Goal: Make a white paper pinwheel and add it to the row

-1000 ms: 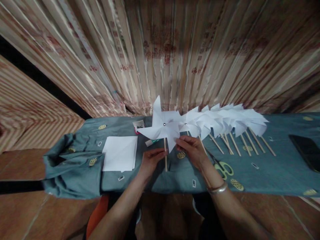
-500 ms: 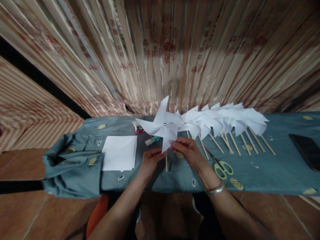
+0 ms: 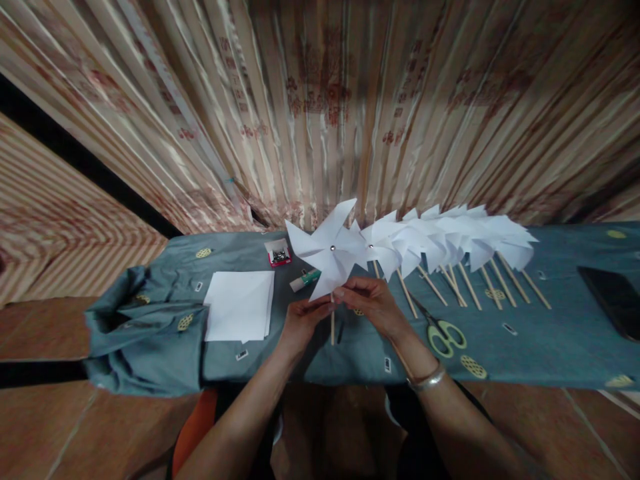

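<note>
A white paper pinwheel (image 3: 324, 252) with a silver pin at its centre is held up over the table. Its wooden stick (image 3: 333, 330) points down toward me. My left hand (image 3: 304, 321) pinches the stick just under the blades. From the other side my right hand (image 3: 369, 300) has its fingertips closed at the same spot, where stick and lower blades meet. The fingertips hide part of the stick. Right behind and beside it, a row of finished-looking pinwheels (image 3: 465, 237) overlaps, sticks toward me.
White square paper sheets (image 3: 239, 307) lie left. A small red box of pins (image 3: 279, 254) and a green-and-white glue stick (image 3: 305, 281) are near the pinwheel. Green-handled scissors (image 3: 445, 337) and a black phone (image 3: 611, 300) lie right. A teal cloth (image 3: 550, 347) covers the table; a curtain hangs behind.
The pinwheel's blades have turned clockwise and shifted slightly right, uncovering the pin box. My right hand has moved a little down and left toward the stick.
</note>
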`<state>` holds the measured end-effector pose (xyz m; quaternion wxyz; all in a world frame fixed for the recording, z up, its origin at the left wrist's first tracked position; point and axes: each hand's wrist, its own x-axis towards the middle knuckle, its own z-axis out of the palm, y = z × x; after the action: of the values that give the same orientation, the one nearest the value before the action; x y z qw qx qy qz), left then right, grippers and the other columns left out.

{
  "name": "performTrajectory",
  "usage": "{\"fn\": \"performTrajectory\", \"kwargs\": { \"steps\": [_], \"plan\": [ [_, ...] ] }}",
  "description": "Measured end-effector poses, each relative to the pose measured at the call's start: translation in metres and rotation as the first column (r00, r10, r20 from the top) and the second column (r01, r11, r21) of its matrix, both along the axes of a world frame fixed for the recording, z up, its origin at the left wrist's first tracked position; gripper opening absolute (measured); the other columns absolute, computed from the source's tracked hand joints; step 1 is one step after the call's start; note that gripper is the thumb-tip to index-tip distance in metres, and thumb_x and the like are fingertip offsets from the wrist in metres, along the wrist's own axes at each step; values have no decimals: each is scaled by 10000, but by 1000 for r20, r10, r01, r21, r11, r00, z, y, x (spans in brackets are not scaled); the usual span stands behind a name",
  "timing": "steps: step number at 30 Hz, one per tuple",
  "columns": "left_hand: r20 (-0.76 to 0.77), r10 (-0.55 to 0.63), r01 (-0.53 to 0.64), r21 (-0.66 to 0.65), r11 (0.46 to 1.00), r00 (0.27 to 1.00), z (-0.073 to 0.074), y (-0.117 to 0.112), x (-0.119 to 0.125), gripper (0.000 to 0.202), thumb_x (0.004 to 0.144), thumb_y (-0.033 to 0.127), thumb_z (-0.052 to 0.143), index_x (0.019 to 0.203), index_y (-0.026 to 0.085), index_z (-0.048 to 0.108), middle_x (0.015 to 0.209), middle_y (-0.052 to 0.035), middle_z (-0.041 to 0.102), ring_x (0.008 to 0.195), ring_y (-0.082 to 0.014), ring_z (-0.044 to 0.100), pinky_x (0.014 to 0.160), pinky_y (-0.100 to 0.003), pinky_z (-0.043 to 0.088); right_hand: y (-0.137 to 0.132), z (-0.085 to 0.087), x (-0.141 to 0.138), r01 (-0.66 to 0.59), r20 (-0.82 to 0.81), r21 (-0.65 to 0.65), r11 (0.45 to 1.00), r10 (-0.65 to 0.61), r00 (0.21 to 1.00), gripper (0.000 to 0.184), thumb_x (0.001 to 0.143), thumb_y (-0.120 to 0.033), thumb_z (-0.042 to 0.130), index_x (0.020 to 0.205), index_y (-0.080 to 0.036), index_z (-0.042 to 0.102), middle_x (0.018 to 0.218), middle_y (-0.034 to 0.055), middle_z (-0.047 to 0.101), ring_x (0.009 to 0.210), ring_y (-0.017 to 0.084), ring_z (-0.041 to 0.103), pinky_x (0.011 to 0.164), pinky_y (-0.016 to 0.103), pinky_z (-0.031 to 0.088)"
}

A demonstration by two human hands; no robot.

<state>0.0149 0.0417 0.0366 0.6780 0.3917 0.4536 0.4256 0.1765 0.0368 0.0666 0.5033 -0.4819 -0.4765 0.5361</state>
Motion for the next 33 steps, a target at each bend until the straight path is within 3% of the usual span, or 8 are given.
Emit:
{"fn": "performTrajectory", "kwargs": {
  "steps": [3, 6, 9, 12, 15, 20, 25, 33],
  "plan": [
    [-9, 56, -56, -48, 997, 998, 0, 2, -1, 361, 487, 373, 945, 760, 165, 831, 827, -99, 805, 825, -238, 729, 899, -376, 541, 1, 2, 14, 52, 26, 7, 999, -52, 998, 398, 694, -576, 815, 589, -204, 720, 552, -1, 629, 492, 94, 440, 481, 259, 323],
    [-9, 100, -100, -87, 991, 995, -1, 2, -1, 379, 424, 361, 961, 723, 173, 825, 804, -92, 803, 775, -221, 722, 872, -370, 545, 4, 3, 33, 224, -39, 19, 974, -224, 974, 401, 680, -561, 825, 557, -204, 689, 544, 4, 622, 487, 94, 409, 469, 260, 281],
    [-6, 77, -77, -87, 993, 997, -1, 1, -1, 385, 428, 366, 961, 732, 171, 826, 813, -96, 804, 791, -226, 727, 886, -374, 544, 11, 1, 46, 464, -128, 51, 884, -455, 881, 341, 627, -519, 862, 600, -214, 712, 607, 4, 665, 518, 98, 438, 505, 259, 328],
    [-4, 27, -27, -93, 995, 1000, -1, -1, 0, 376, 437, 370, 961, 730, 176, 826, 818, -95, 807, 799, -225, 729, 897, -371, 540, 16, -2, 51, 574, -144, 47, 818, -563, 814, 354, 565, -514, 888, 745, -230, 778, 794, 34, 756, 660, 141, 573, 618, 285, 439],
    [2, -22, 22, -105, 994, 1000, -1, -2, 1, 371, 435, 367, 961, 723, 177, 825, 812, -95, 807, 791, -226, 730, 899, -373, 539, 18, -6, 50, 532, -121, 10, 846, -527, 841, 384, 564, -518, 888, 814, -240, 801, 837, 35, 769, 725, 160, 610, 671, 300, 461],
    [-18, -41, 39, -85, 996, 999, -2, -2, 0, 362, 466, 381, 955, 735, 174, 827, 805, -95, 806, 787, -232, 730, 896, -380, 539, 18, -11, 49, 442, -94, -35, 896, -443, 891, 330, 555, -464, 905, 777, -240, 804, 659, -12, 682, 601, 128, 514, 595, 290, 403],
    [-29, -12, 10, -83, 996, 1000, -3, 0, -2, 366, 466, 387, 953, 735, 175, 824, 801, -93, 803, 798, -242, 738, 893, -391, 550, 17, -9, 46, 417, -97, -54, 907, -420, 902, 313, 529, -446, 917, 717, -234, 784, 559, -37, 599, 557, 120, 468, 568, 296, 395],
    [-58, 17, -19, -38, 999, 998, -4, 0, -2, 319, 515, 374, 930, 750, 184, 827, 824, -92, 805, 803, -227, 729, 861, -361, 547, 12, -2, 31, 353, -142, -123, 927, -369, 919, 347, 501, -489, 919, 617, -218, 737, 531, -22, 604, 523, 113, 486, 519, 280, 388]
  ]
}}
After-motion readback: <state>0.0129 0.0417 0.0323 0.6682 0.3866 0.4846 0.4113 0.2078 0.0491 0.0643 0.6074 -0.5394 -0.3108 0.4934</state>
